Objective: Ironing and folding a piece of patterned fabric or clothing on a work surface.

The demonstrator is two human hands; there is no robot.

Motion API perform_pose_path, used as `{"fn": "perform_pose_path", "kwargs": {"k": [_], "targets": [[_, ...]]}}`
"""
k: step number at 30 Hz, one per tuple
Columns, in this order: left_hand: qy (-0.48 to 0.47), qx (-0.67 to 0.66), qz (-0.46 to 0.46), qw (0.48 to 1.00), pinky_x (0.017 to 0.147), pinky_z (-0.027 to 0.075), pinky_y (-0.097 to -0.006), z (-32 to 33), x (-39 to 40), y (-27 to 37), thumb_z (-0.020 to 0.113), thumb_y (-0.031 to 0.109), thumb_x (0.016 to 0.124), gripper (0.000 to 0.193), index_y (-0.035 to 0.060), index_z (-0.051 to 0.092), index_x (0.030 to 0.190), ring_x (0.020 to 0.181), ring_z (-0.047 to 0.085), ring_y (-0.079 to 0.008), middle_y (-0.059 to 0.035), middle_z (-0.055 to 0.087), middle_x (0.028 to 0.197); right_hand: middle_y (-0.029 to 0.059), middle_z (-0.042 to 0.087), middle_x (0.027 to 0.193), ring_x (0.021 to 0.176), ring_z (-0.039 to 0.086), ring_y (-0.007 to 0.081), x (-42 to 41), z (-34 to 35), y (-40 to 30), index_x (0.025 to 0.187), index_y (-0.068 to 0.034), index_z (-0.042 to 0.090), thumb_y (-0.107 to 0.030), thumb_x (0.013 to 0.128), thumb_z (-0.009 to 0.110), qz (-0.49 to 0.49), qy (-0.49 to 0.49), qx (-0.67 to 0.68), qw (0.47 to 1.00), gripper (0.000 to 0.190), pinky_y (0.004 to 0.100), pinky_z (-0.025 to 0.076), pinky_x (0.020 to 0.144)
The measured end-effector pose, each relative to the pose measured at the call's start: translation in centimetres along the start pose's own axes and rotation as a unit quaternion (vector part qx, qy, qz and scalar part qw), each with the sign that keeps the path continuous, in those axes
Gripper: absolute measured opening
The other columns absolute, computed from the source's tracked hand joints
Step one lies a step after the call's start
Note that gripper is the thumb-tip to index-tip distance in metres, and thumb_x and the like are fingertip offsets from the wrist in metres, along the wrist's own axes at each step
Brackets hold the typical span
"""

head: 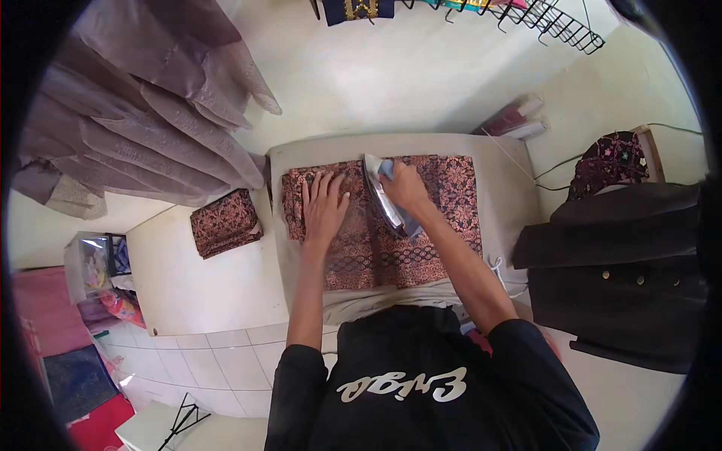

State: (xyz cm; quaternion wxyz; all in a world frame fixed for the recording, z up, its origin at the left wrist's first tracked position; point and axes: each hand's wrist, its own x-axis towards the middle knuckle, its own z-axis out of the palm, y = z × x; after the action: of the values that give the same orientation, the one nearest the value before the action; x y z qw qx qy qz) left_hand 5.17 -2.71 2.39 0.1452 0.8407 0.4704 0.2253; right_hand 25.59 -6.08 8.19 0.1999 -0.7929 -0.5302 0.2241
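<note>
A patterned reddish-brown and black cloth (457,208) lies spread and partly folded over on a padded, beige-covered ironing surface (502,158). My left hand (324,208) rests flat on its left part, fingers spread. Gripped in my right hand (405,189) is a clothes iron (385,197), its soleplate on the middle of the cloth and its tip towards the wall. Left of the padding, a folded stack of similar patterned cloth (227,222) lies on a white tabletop (208,290).
Mauve garments (152,113) hang at the upper left. A dark buttoned jacket (615,287) hangs at the right, near a dark embroidered cloth (609,163). A black wire rack (553,25) is on the wall above. A clear plastic box (87,265) stands at the far left.
</note>
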Motion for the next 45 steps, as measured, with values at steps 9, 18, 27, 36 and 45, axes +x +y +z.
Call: {"fn": "perform_pose_path", "kwargs": {"k": [9,18,27,36,45], "targets": [[-0.003,0.114,0.005,0.993,0.12,0.011,-0.0538,-1.3,-1.5,-1.5,0.044,0.026,0.102,0.038,0.0115,0.054,0.136,0.144,0.029,-0.0311,-0.0097,0.04,0.152,0.0336,0.065,0.09,0.089,0.065,0.049,-1.4,2.0,-2.6,0.097,0.008,0.06,-0.028,0.086,0.069,-0.037,-0.03,-0.004,0.999,0.039,0.0527,0.053,0.08],[0.057,0.05,-0.04,0.996,0.118,0.022,-0.0493,-1.0,-2.9,-4.9,0.044,0.022,0.101,0.045,0.0059,0.044,0.143,0.144,0.028,-0.0342,-0.0122,0.035,0.154,0.0247,0.067,0.093,0.088,0.068,0.0405,-2.2,4.9,-6.6,0.099,0.005,0.061,-0.018,0.085,0.065,-0.098,-0.039,-0.055,0.993,0.028,0.047,0.056,0.079],[0.103,-0.003,-0.055,0.993,0.117,0.025,-0.0467,0.1,-3.7,-6.3,0.037,0.027,0.107,0.044,0.0027,0.045,0.142,0.142,0.031,-0.0378,-0.014,0.038,0.153,0.023,0.066,0.086,0.083,0.068,0.0388,0.3,7.4,-9.3,0.095,0.004,0.061,-0.007,0.083,0.06,-0.094,0.037,-0.029,0.994,0.017,0.0469,0.055,0.074],[0.066,-0.081,-0.078,0.991,0.117,0.026,-0.0435,-0.1,-3.4,-7.3,0.033,0.029,0.107,0.046,0.0019,0.047,0.141,0.142,0.033,-0.0347,-0.015,0.041,0.151,0.0299,0.063,0.099,0.09,0.067,0.0432,1.3,6.1,-8.9,0.103,0.008,0.058,-0.019,0.083,0.067,-0.111,-0.051,-0.003,0.992,0.035,0.0482,0.056,0.08],[0.126,-0.116,-0.114,0.979,0.11,0.035,-0.0459,-2.0,-5.3,-8.6,0.045,0.011,0.101,0.04,-0.0028,0.046,0.139,0.131,0.045,-0.0386,-0.0196,0.049,0.142,0.0251,0.064,0.098,0.089,0.067,0.0414,-0.1,8.2,-10.8,0.1,0.004,0.058,-0.015,0.082,0.065,-0.133,-0.059,-0.027,0.989,0.027,0.0481,0.056,0.079]]}}
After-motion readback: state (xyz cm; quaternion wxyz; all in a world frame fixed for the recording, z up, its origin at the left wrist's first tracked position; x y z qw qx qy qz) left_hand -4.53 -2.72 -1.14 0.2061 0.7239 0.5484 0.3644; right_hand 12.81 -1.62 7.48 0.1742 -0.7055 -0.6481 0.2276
